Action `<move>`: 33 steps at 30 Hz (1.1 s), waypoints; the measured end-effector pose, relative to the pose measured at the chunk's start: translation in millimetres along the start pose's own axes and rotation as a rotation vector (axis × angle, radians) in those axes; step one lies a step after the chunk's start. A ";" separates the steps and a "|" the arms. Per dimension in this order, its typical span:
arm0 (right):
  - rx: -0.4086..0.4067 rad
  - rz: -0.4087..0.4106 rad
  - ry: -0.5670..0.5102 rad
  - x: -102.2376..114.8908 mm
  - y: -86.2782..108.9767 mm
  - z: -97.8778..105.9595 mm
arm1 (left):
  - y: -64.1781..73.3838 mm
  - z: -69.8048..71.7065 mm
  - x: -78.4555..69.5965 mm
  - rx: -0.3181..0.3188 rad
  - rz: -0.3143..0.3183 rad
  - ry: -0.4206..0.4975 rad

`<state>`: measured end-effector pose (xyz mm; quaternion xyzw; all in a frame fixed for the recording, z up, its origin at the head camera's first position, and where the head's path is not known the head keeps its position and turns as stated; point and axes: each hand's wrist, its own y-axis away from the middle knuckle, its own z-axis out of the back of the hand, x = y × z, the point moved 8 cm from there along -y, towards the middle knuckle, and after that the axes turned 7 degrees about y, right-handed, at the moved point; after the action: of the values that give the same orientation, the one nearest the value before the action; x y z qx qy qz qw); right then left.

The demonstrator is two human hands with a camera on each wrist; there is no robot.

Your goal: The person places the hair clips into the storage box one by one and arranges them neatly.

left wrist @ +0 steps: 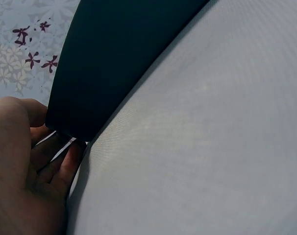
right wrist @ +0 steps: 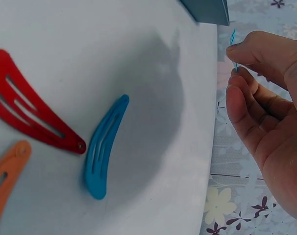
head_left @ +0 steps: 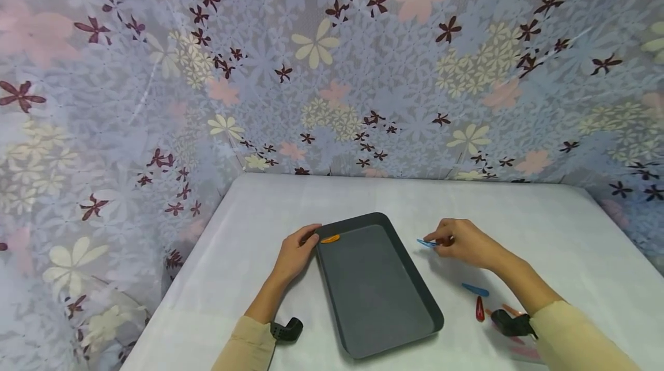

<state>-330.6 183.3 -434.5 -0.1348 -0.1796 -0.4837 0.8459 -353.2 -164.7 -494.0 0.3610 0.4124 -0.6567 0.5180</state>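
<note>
A dark grey rectangular tray (head_left: 381,290) lies on the white table. My left hand (head_left: 295,253) holds it at the far left corner, thumb at the rim and fingers around the outside. Inside that corner sits an orange hair clip (head_left: 330,239). To the right of the tray, my right hand (head_left: 463,241) is raised over the table and pinches a light blue hair clip (right wrist: 234,49) between thumb and fingertips. Below it on the table lie another blue hair clip (right wrist: 104,149), a red hair clip (right wrist: 31,105) and an orange hair clip (right wrist: 7,171).
More clips lie partly hidden beneath the right forearm. Each wrist wears a black camera mount, the left one (head_left: 287,330) beside the tray and the right one (head_left: 510,322) above the clips. A flower-patterned cloth (head_left: 332,71) hangs behind and beside the table (head_left: 244,209).
</note>
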 end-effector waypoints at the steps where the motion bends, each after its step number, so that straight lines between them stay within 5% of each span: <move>1: 0.000 0.003 -0.003 0.6 -0.6 -0.4 | 0.4 0.2 -0.1 -0.002 0.001 0.003; 33: -0.007 0.034 -0.012 22.6 -9.0 -7.1 | 1.9 -2.5 0.4 0.000 -0.013 -0.012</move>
<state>-326.6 158.5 -430.5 -0.1435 -0.1808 -0.4692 0.8524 -351.3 -162.8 -495.6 0.3542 0.4116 -0.6623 0.5163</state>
